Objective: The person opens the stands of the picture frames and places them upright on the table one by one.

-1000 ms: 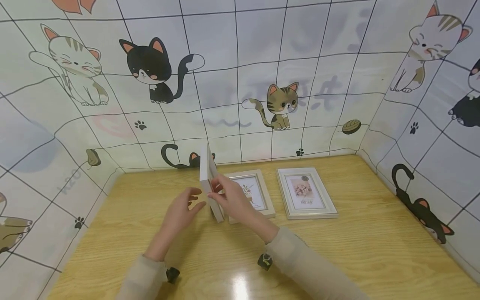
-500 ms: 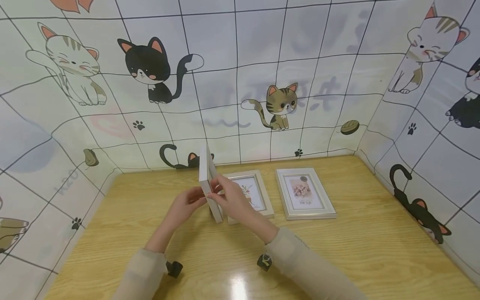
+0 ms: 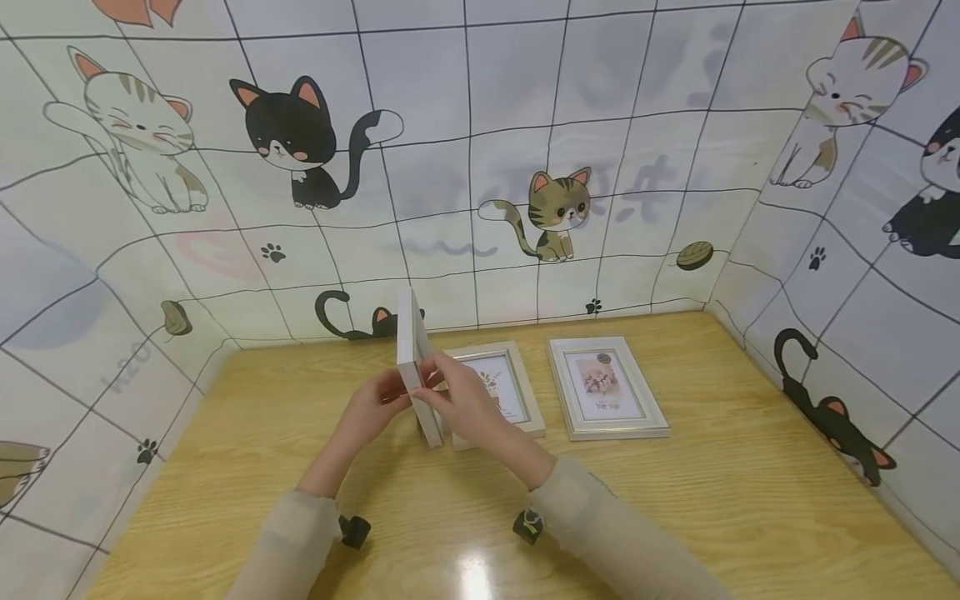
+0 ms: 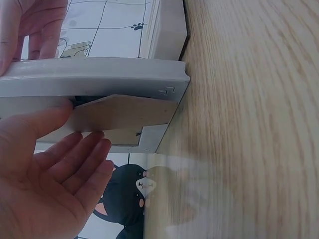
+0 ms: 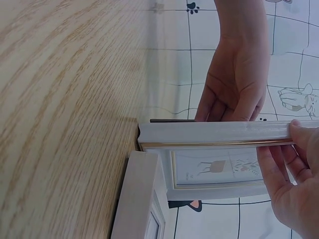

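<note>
A white picture frame stands upright on its edge on the table, its back turned to the left. My right hand grips its near side edge, thumb on the edge and fingers on the front, as the right wrist view shows. Behind the frame is my left hand. In the left wrist view, the left thumb and fingertips pinch the brown stand flap on the frame's back, which tilts slightly away from the backing. The front, seen in the right wrist view, carries a plant-pot print inside a gold inner line.
A cream frame with a plant print lies flat just right of the upright one. Farther right, a white frame with a pink flower print lies flat. Cat-patterned cloth walls enclose the wooden table at the back and sides.
The left hand has moved right, from apart from the frame to against its back, its fingers closing in at the stand. The right hand and the upright frame stay nearly where they were.
</note>
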`<action>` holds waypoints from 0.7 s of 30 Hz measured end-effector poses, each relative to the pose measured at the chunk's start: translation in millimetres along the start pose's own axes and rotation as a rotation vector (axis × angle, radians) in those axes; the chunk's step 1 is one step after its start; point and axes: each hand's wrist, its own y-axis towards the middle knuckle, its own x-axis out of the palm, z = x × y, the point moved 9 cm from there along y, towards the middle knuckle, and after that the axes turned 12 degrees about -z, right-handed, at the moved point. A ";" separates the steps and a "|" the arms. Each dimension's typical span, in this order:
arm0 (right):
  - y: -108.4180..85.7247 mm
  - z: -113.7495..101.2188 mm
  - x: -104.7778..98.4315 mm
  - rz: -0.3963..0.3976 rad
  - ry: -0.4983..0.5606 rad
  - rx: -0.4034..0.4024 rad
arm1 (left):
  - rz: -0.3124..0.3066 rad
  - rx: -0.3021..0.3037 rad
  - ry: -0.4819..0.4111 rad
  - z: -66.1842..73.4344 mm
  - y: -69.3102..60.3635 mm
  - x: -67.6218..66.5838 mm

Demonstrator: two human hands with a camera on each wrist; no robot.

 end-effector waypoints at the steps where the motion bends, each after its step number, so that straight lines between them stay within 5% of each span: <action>1: 0.1 -0.5 0.3 -0.002 0.000 0.000 | 0.000 -0.001 -0.002 -0.6 0.3 -0.1; 21: -0.7 0.5 0.6 -0.008 0.003 0.016 | -0.013 -0.019 0.030 2.1 -0.2 -2.7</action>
